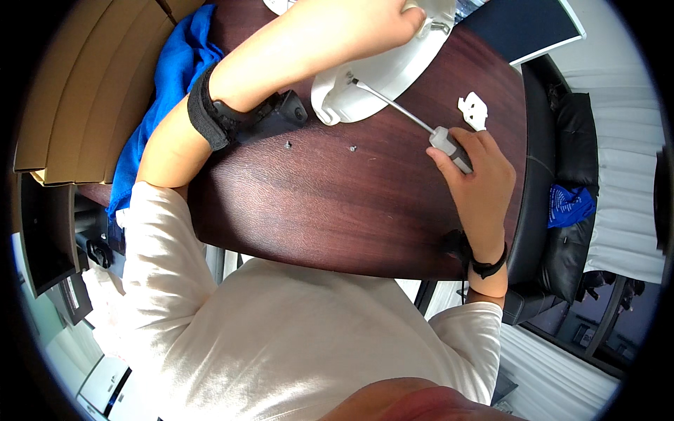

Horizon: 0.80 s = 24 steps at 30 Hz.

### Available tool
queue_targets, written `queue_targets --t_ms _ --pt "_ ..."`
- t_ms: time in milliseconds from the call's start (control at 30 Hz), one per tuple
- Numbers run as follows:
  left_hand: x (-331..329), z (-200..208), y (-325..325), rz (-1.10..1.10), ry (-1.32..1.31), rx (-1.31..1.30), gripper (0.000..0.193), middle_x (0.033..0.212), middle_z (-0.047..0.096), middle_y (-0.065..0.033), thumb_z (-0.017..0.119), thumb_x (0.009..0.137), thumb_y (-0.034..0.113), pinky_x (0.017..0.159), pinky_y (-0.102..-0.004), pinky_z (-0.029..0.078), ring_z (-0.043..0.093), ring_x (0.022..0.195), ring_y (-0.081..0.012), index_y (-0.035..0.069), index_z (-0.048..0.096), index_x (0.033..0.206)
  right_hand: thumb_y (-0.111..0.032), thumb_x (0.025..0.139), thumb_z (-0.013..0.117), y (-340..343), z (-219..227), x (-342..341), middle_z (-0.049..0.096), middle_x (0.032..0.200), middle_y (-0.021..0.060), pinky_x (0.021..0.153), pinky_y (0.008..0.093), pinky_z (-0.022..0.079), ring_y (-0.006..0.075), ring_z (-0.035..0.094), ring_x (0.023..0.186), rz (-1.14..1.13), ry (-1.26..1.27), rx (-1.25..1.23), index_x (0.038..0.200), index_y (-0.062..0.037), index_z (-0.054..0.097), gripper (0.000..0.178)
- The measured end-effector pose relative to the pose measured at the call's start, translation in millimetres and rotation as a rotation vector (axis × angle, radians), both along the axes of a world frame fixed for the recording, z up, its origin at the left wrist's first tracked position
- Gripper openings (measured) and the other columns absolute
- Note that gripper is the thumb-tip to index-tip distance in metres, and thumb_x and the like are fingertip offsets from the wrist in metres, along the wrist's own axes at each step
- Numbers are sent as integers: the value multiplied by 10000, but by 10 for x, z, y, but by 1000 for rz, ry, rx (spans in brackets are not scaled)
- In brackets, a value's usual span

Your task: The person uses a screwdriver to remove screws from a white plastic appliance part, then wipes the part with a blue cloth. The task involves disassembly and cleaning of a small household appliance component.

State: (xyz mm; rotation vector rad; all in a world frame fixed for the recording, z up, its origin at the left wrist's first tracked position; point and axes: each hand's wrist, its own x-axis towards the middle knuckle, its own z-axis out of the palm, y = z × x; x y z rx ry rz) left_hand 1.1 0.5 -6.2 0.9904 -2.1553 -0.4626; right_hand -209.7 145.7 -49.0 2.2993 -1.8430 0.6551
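A white curved plastic shell (393, 81) lies on the table at the top of the view. My left hand (393, 19) grips its upper part, with the fingers curled and partly cut off by the frame edge. In my right hand (479, 168) is a screwdriver (404, 111) with a grey handle, its shaft slanting up and left. The tip meets the inside of the shell near a small dark spot; whether it sits in a screw is too small to tell. Two small screws, one left (288, 144) and one right (352, 148), lie on the table below the shell.
A small white plastic part (474, 110) lies beyond my right hand on the dark wooden table (337, 210). Cardboard boxes (84, 84) and a blue cloth (172, 77) are at the left. A black sofa (572, 140) stands right of the table, a dark panel (523, 28) at the upper right.
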Motion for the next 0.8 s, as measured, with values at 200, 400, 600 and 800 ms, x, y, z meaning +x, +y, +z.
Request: queue_targets --t_ms 200,400,600,800 --pt "4 -53 -48 -25 55 -34 290 842 634 -315 560 881 144 777 -485 513 639 858 -459 -84 515 1055 -320 905 674 49 -31 -33 570 626 51 515 280 407 130 551 547 45 -440 376 907 -45 698 276" --pt "-3 -37 -23 -22 48 -29 296 856 636 -314 558 883 146 783 -484 510 638 867 -458 -80 513 1069 -323 999 526 24 -213 -73 526 573 -7 486 219 354 50 455 497 82 -719 700 876 -12 664 362" --pt "19 8 0 -38 37 51 305 855 639 -310 543 897 147 783 -473 516 643 851 -448 -92 504 1082 -345 1026 456 37 -156 -20 528 563 -3 471 209 338 42 440 472 45 -813 828 869 -2 641 420" --pt "15 3 1 -40 34 46 307 845 640 -305 538 900 148 773 -472 520 646 836 -443 -97 501 1082 -384 1019 473 40 -158 -4 531 555 -6 459 212 347 45 453 468 61 -885 895 840 -15 640 443"
